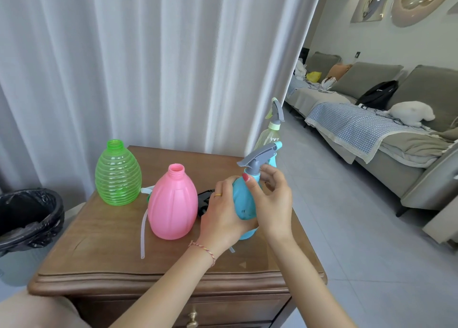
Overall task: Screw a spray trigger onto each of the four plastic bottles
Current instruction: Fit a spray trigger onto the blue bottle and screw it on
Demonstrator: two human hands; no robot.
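My left hand [220,211] grips the body of a blue bottle [244,203], held tilted above the wooden table [104,248]. A grey and blue spray trigger [260,158] sits on its neck, and my right hand [271,198] has its fingers around the trigger's collar. A pink bottle [172,203] and a ribbed green bottle [117,175] stand open-necked on the table. Behind the blue bottle stands a clear yellowish bottle [269,135] with a grey trigger fitted. A black trigger [204,200] lies partly hidden between the pink bottle and my left hand. A clear tube [143,236] lies by the pink bottle.
A bin lined with a black bag [27,216] stands left of the table. White curtains [148,62] hang right behind it. A grey sofa [386,134] with blankets and bags fills the right side, across a tiled floor.
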